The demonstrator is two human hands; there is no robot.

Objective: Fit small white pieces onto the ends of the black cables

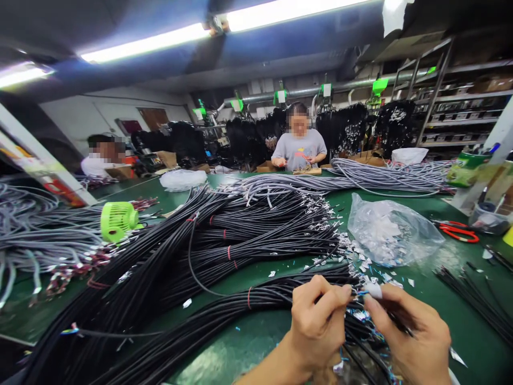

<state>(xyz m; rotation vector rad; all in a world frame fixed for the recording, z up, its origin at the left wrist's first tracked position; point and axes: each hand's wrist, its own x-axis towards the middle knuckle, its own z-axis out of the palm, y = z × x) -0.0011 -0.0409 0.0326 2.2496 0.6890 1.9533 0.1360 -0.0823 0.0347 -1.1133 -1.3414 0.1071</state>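
In front of me my left hand (pixel 320 321) is closed in a pinch at the stripped end of a black cable (pixel 352 299). Facing it, my right hand (pixel 417 334) has thumb and index finger together at the thin blue and white wires (pixel 363 292) of that end. Something white wraps the right index fingertip. A dark thin thing lies under the right fingers; its kind is hidden. Just behind the hands runs a bundle of black cables (pixel 224 310), tied with a red band (pixel 249 298). White scraps (pixel 364 263) lie around the cable ends.
More black cable bundles (pixel 264 235) fill the green table (pixel 216 350). Grey cables (pixel 288 183) lie beyond and at left, near a green fan (pixel 118 221). At right are a clear plastic bag (pixel 395 230), red-handled scissors (pixel 459 231) and loose black cables (pixel 476 299). A co-worker (pixel 300 144) sits opposite.
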